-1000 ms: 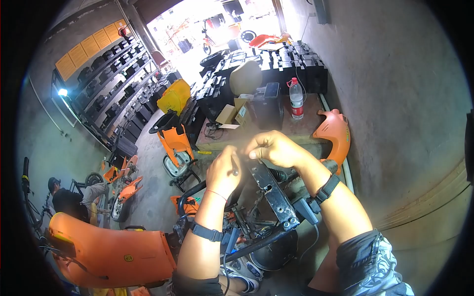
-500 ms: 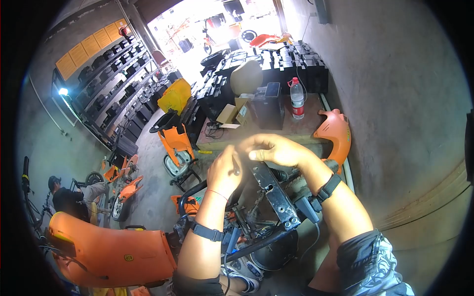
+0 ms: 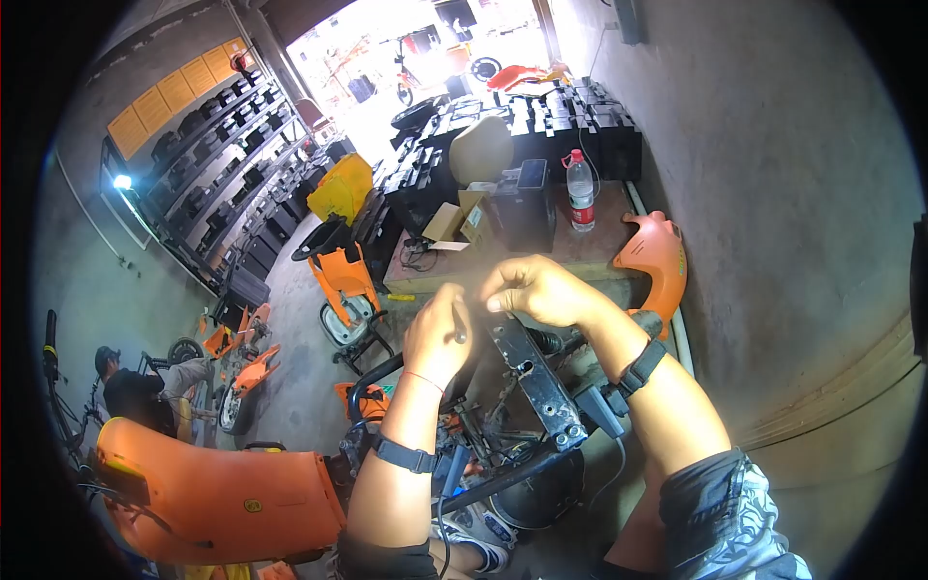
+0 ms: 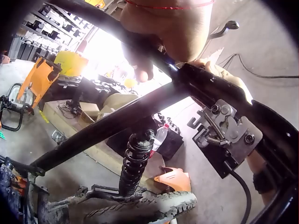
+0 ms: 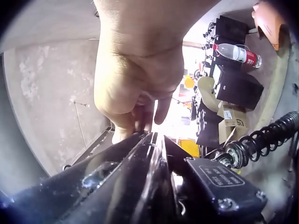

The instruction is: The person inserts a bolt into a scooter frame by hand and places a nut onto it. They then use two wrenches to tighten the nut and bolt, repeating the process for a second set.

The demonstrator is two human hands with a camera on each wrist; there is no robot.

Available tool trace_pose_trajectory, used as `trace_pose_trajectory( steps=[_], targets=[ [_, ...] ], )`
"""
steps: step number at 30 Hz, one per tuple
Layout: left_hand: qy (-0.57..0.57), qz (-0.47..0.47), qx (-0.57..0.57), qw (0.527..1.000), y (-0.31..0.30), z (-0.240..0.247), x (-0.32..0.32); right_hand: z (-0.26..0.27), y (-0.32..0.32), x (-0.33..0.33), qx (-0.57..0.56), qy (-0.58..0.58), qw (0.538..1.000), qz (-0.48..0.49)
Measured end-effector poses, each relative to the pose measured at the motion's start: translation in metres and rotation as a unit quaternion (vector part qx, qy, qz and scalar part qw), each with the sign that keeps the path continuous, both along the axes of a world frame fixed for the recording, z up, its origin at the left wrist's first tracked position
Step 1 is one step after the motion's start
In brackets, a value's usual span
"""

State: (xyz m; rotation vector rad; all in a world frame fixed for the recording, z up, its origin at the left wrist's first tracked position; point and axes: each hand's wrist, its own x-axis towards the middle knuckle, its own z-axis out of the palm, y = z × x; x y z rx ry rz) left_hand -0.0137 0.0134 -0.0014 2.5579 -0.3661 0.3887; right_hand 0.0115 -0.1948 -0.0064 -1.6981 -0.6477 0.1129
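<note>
In the head view my left hand (image 3: 433, 340) is at the far end of a black vehicle frame, its fingers curled round a bent metal rod (image 4: 226, 30) whose rounded end juts out in the left wrist view. Opposite it, my right hand (image 3: 539, 292) bends its thumb and fingers over the same end of the frame; I cannot tell what lies between its fingertips. A black plate with holes (image 3: 537, 385) runs from there towards me. Below the bar, the left wrist view has a metal latch (image 4: 225, 131) and a coil-spring shock absorber (image 4: 135, 161).
An orange body panel (image 3: 222, 493) lies at the left. Beyond the frame stands a low platform (image 3: 416, 280) with a water bottle (image 3: 580, 193), an open carton (image 3: 447, 227) and a dark box (image 3: 525, 208). Another person (image 3: 135, 387) sits far left. A wall (image 3: 773, 145) rises at right.
My right hand flattened and dipped half a second ago, then rose again with its fingers arched as before. The left hand with the metal rod stays nearly still.
</note>
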Motion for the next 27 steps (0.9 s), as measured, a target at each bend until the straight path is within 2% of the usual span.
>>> trace_pose_trajectory(
  steps=[5,11,13,23,25,27],
  targets=[
    [0.011,0.001,-0.004,1.000,0.000,0.000,0.001,-0.003,0.001,-0.001,0.020,-0.030,0.999,0.013],
    [0.000,0.003,-0.001,1.000,0.000,-0.002,0.002,-0.008,0.002,-0.001,0.045,-0.004,0.998,0.031],
    [-0.005,0.002,-0.005,1.000,0.000,-0.004,0.002,-0.014,0.004,0.002,0.105,0.015,0.992,0.061],
    [0.024,0.010,0.025,0.999,-0.001,0.002,0.001,-0.015,-0.001,0.004,0.109,0.021,0.991,0.076],
    [0.015,0.005,0.014,1.000,-0.001,0.001,0.000,-0.016,-0.003,0.007,0.173,0.035,0.981,0.085],
    [0.005,0.001,0.003,1.000,0.000,0.002,-0.002,-0.023,-0.008,0.014,0.156,0.052,0.981,0.100]
  ],
)
